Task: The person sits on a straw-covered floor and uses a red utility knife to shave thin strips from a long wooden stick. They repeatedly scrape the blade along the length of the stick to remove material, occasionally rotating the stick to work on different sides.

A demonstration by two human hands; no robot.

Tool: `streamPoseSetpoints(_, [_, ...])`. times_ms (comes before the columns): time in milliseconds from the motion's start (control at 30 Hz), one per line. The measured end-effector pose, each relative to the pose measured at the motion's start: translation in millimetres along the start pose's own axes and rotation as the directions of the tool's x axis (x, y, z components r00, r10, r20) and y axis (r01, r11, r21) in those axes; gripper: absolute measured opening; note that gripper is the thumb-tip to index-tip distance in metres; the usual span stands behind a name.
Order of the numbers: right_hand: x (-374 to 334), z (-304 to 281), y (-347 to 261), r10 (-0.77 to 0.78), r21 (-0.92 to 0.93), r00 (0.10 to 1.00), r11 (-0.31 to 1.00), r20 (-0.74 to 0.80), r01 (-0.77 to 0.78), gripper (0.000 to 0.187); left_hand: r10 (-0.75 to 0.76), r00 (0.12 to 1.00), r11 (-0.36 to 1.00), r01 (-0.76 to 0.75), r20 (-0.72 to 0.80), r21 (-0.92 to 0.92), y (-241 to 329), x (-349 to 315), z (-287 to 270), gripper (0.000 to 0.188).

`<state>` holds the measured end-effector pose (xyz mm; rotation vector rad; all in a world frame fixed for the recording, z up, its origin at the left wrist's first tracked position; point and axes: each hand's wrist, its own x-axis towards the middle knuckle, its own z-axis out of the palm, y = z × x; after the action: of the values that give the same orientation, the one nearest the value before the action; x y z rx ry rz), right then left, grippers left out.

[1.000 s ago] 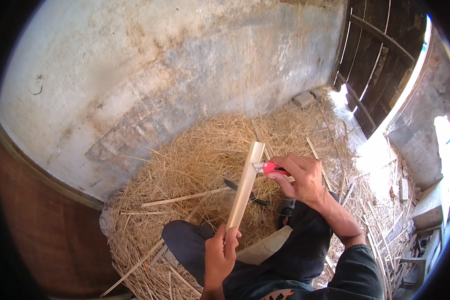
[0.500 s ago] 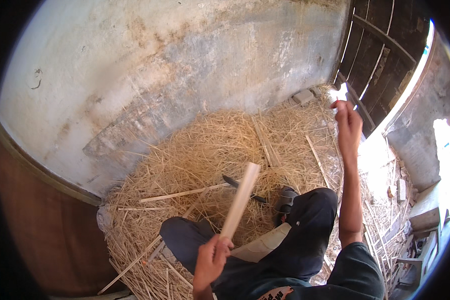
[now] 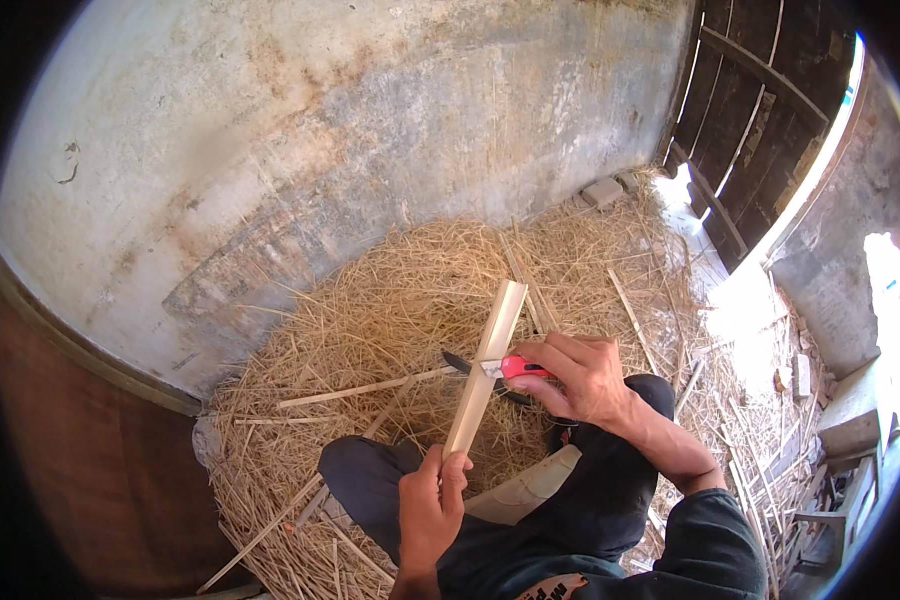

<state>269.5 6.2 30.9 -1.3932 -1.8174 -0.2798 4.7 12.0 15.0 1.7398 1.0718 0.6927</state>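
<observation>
My left hand (image 3: 432,505) is closed around the lower end of a pale strip of split bamboo or wood (image 3: 477,398), which slants up and away from me. A red utility knife (image 3: 522,367) is gripped in my right hand (image 3: 582,378). Its metal front end meets the strip partway up, from the right side. Behind the strip lies a dark curved blade (image 3: 457,362) on the shavings, partly covered by the strip and my right hand.
A heap of straw-like shavings (image 3: 400,270) covers the floor around my crossed legs, with loose strips (image 3: 360,392) scattered over it. A stained wall (image 3: 370,130) rises behind. Bricks (image 3: 602,192) lie near the slatted wooden door (image 3: 745,120) at right.
My right hand has come down from high at the right to the strip, bringing the utility knife against it. The strip has shifted slightly upward and stays in my left hand.
</observation>
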Motion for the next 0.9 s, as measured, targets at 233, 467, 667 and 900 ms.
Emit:
streamPoseSetpoints(233, [-1, 3, 18, 0.013, -0.042, 0.999, 0.999, -0.045, -0.015, 0.023, -0.018, 0.999, 0.999, 0.017, 0.027, 0.048, -4, -2, -1, 0.029])
streamPoseSetpoints(467, [13, -6, 29, 0.031, -0.127, 0.999, 0.991, -0.029, -0.034, 0.024, -0.068, 0.997, 0.998, 0.067, 0.037, 0.015, -14, -7, -1, 0.031])
streamPoseSetpoints(667, [11, 1, 35, 0.006, -0.099, 0.994, 0.995, -0.111, -0.017, 0.026, -0.013, 1.000, 1.000, 0.013, -0.024, 0.006, -6, -8, -1, 0.034])
streamPoseSetpoints(900, [10, 0, 29, 0.037, -0.114, 0.993, 0.992, -0.112, -0.050, 0.028, -0.007, 1.000, 0.997, 0.008, -0.017, 0.082, -10, -14, -4, 0.025])
